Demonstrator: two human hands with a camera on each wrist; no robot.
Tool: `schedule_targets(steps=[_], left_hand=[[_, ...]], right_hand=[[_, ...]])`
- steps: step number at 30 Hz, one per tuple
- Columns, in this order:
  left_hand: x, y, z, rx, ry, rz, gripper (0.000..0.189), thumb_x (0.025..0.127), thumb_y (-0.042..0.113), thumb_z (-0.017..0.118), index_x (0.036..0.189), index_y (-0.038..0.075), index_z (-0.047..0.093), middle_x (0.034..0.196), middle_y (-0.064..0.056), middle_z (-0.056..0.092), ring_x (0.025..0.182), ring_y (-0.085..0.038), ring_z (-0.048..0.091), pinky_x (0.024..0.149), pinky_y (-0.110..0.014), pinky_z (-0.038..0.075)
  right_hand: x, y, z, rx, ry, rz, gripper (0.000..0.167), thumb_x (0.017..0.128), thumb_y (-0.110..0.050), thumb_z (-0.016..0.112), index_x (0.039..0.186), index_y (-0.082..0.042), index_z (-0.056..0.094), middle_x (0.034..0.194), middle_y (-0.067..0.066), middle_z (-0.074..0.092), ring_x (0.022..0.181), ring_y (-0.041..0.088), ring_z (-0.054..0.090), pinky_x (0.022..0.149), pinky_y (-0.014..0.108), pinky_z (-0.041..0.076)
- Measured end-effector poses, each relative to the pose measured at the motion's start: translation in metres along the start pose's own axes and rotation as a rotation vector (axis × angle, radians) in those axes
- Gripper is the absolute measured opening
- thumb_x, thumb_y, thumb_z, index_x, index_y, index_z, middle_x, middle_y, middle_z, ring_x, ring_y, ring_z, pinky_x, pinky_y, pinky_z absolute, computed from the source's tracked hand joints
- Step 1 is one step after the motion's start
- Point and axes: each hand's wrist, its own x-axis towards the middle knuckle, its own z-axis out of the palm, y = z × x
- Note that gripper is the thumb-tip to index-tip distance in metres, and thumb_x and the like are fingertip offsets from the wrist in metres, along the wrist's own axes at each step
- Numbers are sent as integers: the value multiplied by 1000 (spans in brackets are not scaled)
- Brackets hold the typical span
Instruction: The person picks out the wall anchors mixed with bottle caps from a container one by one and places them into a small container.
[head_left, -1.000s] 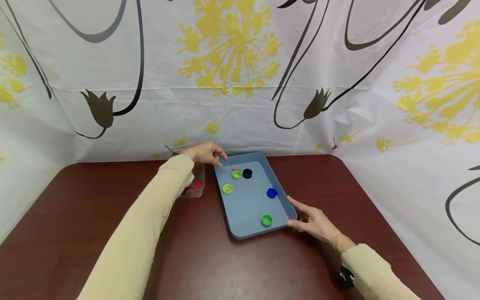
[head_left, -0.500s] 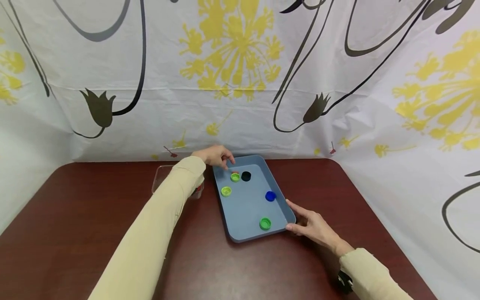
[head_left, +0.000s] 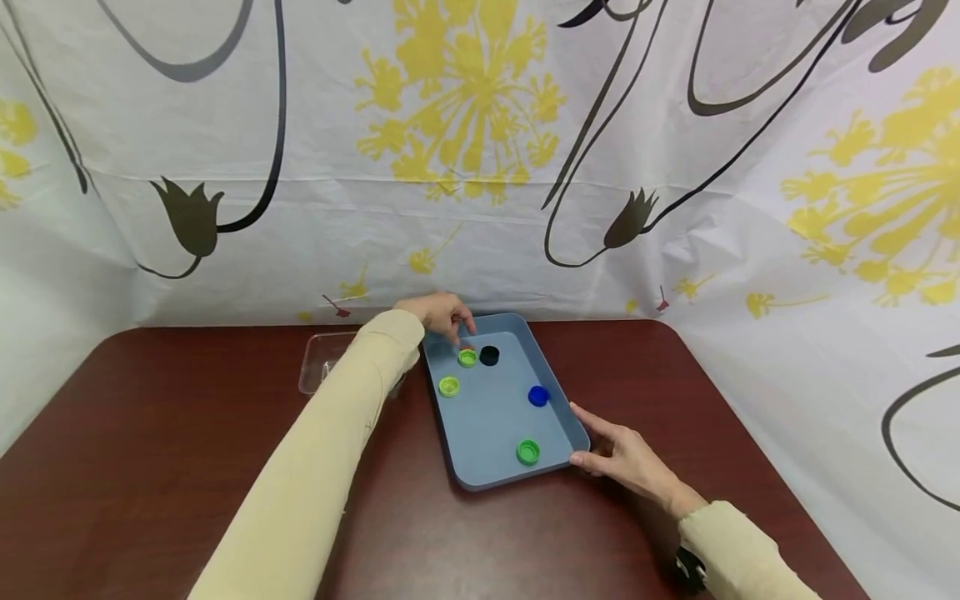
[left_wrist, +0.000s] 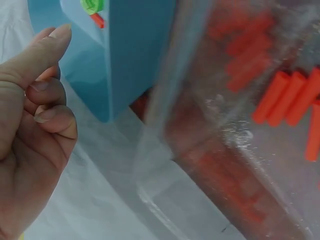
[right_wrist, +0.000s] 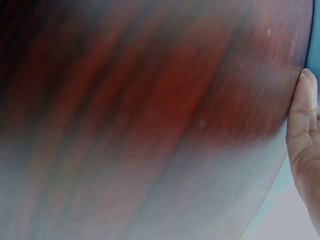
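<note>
A blue-grey tray [head_left: 491, 425] lies on the table, holding several round bottle caps: two light green ones [head_left: 449, 387], a black cap [head_left: 489, 356], a blue cap [head_left: 538, 396] and a green cap [head_left: 528, 452]. My left hand [head_left: 444, 315] reaches over the tray's far left corner, thumb and index finger apart near a light green cap. Beside that cap lies a small red tube [left_wrist: 98, 20]. In the left wrist view the thumb is straight and other fingers bend, with nothing seen between them. My right hand [head_left: 626, 458] grips the near right corner of the tray.
A clear plastic container [head_left: 313, 367] stands left of the tray, partly hidden by the left sleeve. Several red tubes [left_wrist: 272, 97] show in it in the left wrist view. A patterned white cloth [head_left: 480, 275] hangs behind the dark red table [head_left: 187, 450].
My left hand has moved right from the tray's left rim, in over the corner toward the light green cap. My right hand keeps its hold on the tray.
</note>
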Motion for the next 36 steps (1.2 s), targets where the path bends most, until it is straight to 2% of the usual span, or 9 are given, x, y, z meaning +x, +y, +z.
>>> schedule_targets(steps=[4,10,13,20,27,32,36], left_hand=[[4,2,-2,-1,-9,-11,34,86,2,65,119,8,64,60,1,51,54,-8,40,65,-24,40],[7,-1,0,17,-27,-47,34,86,-1,62,117,12,66,63,3,52,55,-7,39,65,-23,39],[10,0,1,30,-30,-42,35,84,-3,62,116,12,67,64,4,51,57,-7,39,62,-22,37],[18,7,0,137,-52,-31,31,84,2,64,113,14,69,64,7,50,57,-7,37,57,-21,31],[19,13,2,220,-55,-33,29,86,8,65,113,18,69,65,5,51,58,-8,39,58,-23,34],[21,12,6,258,-57,-33,27,88,15,65,113,23,68,73,4,57,59,-8,41,58,-23,36],[23,9,9,290,-52,-11,25,88,14,64,111,23,68,70,4,56,56,-8,40,55,-22,34]], right_hand=[[0,1,1,-1,4,0,75,86,-27,69,148,-14,29,112,18,59,66,10,61,62,28,54],[2,2,2,-11,4,-16,74,86,-26,69,148,-12,31,118,22,56,65,9,60,59,28,53],[1,2,2,-6,8,-7,75,85,-26,69,148,-13,31,117,20,57,65,9,60,60,28,53],[0,1,0,-2,10,0,75,85,-26,69,148,-15,30,118,18,56,66,9,59,61,28,53],[0,1,0,-5,12,-14,74,85,-25,69,148,-14,30,100,13,60,64,8,59,59,28,53],[0,2,0,2,7,-9,75,86,-26,69,148,-15,30,110,16,58,65,9,59,60,28,53],[0,2,0,10,10,-11,75,85,-26,69,148,-14,30,118,19,56,66,9,60,61,28,53]])
